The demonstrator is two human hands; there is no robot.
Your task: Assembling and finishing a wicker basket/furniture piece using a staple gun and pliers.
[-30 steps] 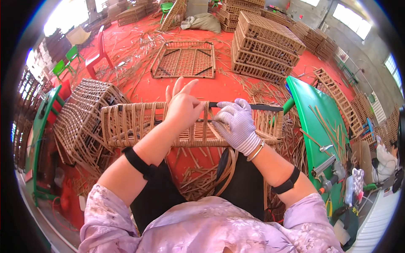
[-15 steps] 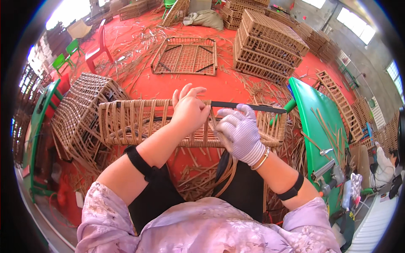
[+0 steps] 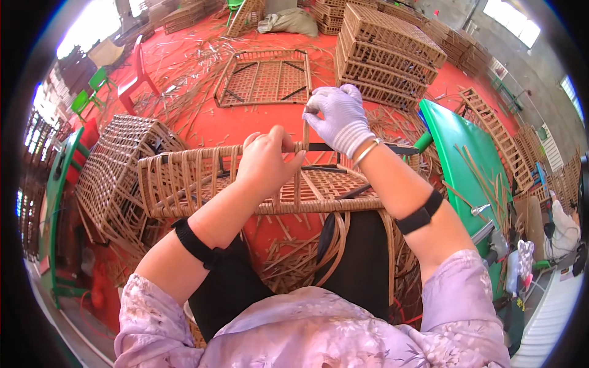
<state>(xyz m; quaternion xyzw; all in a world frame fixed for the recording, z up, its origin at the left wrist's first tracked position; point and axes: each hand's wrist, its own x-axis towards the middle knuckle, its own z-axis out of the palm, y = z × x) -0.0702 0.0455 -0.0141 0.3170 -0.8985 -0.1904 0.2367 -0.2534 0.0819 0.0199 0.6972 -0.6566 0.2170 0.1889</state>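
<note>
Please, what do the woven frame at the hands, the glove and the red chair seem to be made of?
Woven frame: satin brown strips, perhaps rattan or an imitation. Glove: likely matte knitted fabric, judging by its striped cuff. Red chair: probably plastic, smooth and evenly coloured.

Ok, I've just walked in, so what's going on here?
A person is working on a woven frame above their lap. The bare left hand is at its top rim, where the wrapping meets a dark uncovered stretch. The gloved right hand, above the rim, has a thin strip in its grip, running upward. Another woven frame lies beyond on the red floor, near a stack of frames.
</note>
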